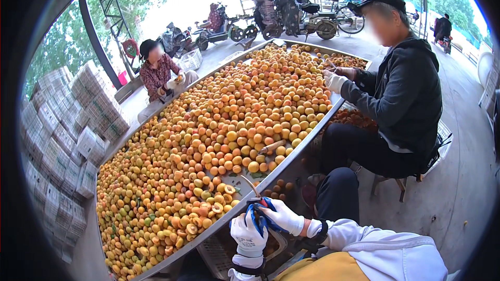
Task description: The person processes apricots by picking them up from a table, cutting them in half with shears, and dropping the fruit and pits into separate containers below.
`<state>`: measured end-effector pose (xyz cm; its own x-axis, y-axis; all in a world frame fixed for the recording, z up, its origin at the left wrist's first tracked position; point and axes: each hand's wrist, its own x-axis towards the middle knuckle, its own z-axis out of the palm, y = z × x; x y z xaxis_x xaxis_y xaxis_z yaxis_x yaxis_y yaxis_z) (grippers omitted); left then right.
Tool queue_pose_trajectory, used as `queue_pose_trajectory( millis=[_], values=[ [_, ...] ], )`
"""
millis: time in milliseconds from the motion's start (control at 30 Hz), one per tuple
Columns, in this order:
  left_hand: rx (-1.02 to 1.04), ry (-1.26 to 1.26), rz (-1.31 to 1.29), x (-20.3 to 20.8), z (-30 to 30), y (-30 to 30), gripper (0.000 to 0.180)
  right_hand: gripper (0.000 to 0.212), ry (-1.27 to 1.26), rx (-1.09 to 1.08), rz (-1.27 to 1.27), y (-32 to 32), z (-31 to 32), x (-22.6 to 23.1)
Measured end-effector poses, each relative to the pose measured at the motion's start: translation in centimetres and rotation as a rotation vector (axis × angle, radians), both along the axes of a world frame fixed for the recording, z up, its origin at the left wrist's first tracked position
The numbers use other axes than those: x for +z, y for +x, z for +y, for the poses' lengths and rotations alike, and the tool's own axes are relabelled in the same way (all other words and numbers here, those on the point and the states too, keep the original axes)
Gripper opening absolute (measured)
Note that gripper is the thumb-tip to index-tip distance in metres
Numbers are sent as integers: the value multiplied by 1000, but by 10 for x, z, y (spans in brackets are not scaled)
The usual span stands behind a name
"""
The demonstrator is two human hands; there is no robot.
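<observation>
Both my hands wear white gloves with blue palms and meet just past the table's near edge. Between them is a slim tool (251, 185) with a thin curved end pointing up and left; a dark and red part shows at the fingers. My left hand (249, 235) is closed around its lower part, largely hiding it. From the right, my right hand (285, 216) pinches the same tool near the red part. Just beyond lie many orange-yellow apricots (229, 135), heaped on the metal-rimmed table (291, 159). Some near my hands are halved.
A wooden-handled tool (272, 147) lies on the apricots. A co-worker in a dark jacket (398, 91) sits at right; another in a patterned shirt (156, 77) sits across. Crates (57, 125) are stacked at left. Below the rim stands a crate (214, 257). Scooters (219, 25) are parked behind.
</observation>
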<state>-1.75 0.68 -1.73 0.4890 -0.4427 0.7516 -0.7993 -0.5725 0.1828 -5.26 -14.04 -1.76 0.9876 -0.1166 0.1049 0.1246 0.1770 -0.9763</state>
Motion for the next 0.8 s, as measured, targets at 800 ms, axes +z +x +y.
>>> queue_pose_trajectory(
  millis=[800],
  values=[
    [372,25,-344,-8,-54,-5,37,22,-273,-292,-241,8,0,2]
  ],
)
